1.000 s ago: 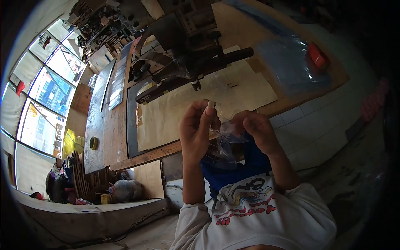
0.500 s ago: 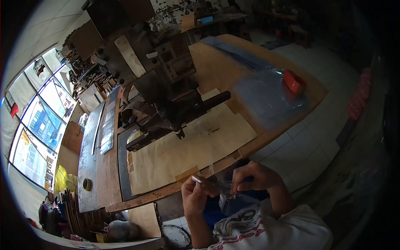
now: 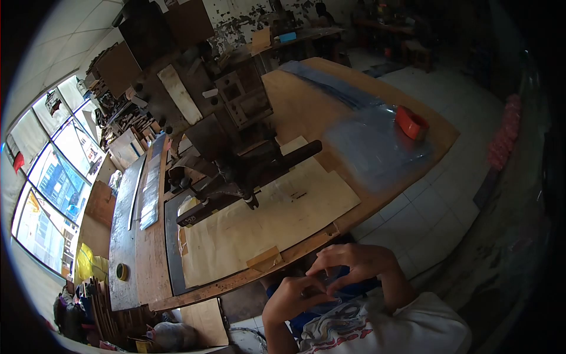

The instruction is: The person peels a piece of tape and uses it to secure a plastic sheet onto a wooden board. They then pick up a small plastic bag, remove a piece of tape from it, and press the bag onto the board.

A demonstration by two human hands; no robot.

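Hands are fiddling at 6 o'clock off the workbench (image 3: 306, 106) edge, left hand (image 3: 293, 300) and right hand (image 3: 355, 264) pinching narrow on a small clear item (image 3: 326, 281), barely showing. Next move is calling for steady two-handed gripping.

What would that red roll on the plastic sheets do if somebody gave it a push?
The red roll seems to lie on its flat side, so it would probably slide, not roll. It looks like a hollow ring, so likely light. The plastic sheets beneath look glossy, so it may skid easily or drag a sheet along.
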